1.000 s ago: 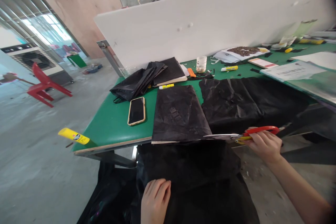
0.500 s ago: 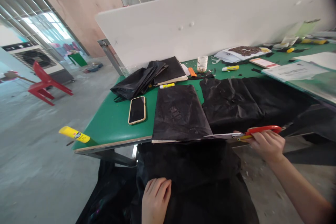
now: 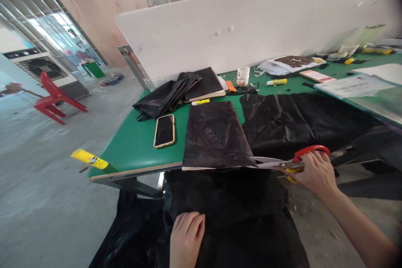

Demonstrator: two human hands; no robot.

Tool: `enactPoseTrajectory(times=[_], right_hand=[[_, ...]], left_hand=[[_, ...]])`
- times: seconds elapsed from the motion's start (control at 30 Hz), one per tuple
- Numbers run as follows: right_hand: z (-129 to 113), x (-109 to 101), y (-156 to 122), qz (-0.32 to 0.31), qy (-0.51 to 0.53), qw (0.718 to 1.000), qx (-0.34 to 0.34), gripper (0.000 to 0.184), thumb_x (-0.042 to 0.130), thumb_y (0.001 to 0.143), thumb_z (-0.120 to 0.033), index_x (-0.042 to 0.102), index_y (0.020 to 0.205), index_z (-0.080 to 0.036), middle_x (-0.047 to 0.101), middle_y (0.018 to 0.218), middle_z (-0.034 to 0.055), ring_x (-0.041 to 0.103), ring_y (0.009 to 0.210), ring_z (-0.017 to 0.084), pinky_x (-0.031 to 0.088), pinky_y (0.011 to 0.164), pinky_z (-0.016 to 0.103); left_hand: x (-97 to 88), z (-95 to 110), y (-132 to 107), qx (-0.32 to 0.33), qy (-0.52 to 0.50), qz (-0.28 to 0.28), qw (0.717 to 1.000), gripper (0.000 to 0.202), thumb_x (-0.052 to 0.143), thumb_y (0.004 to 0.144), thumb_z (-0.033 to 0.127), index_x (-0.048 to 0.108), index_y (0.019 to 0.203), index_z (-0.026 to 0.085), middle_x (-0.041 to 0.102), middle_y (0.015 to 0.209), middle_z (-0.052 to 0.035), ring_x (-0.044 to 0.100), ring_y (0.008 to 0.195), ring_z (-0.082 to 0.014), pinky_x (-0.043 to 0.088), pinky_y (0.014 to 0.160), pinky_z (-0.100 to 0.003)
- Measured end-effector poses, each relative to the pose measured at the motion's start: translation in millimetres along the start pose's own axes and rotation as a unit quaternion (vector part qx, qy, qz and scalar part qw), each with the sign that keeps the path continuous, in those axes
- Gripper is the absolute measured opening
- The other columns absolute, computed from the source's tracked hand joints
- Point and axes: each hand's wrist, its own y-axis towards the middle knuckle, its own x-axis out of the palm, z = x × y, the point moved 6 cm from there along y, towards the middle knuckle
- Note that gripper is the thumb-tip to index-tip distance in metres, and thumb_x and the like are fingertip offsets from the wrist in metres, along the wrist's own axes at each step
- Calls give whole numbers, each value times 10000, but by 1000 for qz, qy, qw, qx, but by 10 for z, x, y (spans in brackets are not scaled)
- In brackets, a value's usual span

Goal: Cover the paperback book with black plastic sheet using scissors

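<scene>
My right hand (image 3: 317,171) grips a pair of scissors (image 3: 287,165) with red and yellow handles. The blades are parted, their tips at the lower right corner of a black-wrapped book (image 3: 217,136). This book lies at the table's front edge, with a thin pale strip showing along its near side. From that edge a black sheet (image 3: 232,209) hangs down over my lap. My left hand (image 3: 187,236) is closed on the sheet below, with its fingers curled together and the thumb hidden.
A phone (image 3: 164,130) and folded black sheeting (image 3: 163,97) lie left on the green table (image 3: 135,146). A yellow glue tube (image 3: 89,159) juts past the left corner. Another black sheet (image 3: 292,121) spreads to the right. A white board (image 3: 188,37) stands behind.
The scissors have opened, with their blades and handles now spread apart. My right hand has shifted slightly left. My left hand stays in place.
</scene>
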Motion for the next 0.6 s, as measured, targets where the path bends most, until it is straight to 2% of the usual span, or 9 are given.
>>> enactPoseTrajectory(times=[0.3,0.6], right_hand=[[31,34,-59,6,-15,1000,-22,287,628,696,-433,476,704,-190,562,681,64,503,716,211,339,721,333],[-101,-60,131,30,-18,998,-49,282,620,709,-425,477,685,-183,553,678,68,491,706,203,349,717,326]], left_hand=[[9,1,6,-4,1,1,1000,159,536,830,83,628,875,204,642,809,-20,592,756,-169,441,750,-351],[15,-29,13,-8,-16,25,1000,152,558,810,70,631,848,199,640,785,-21,585,736,-159,443,722,-330]])
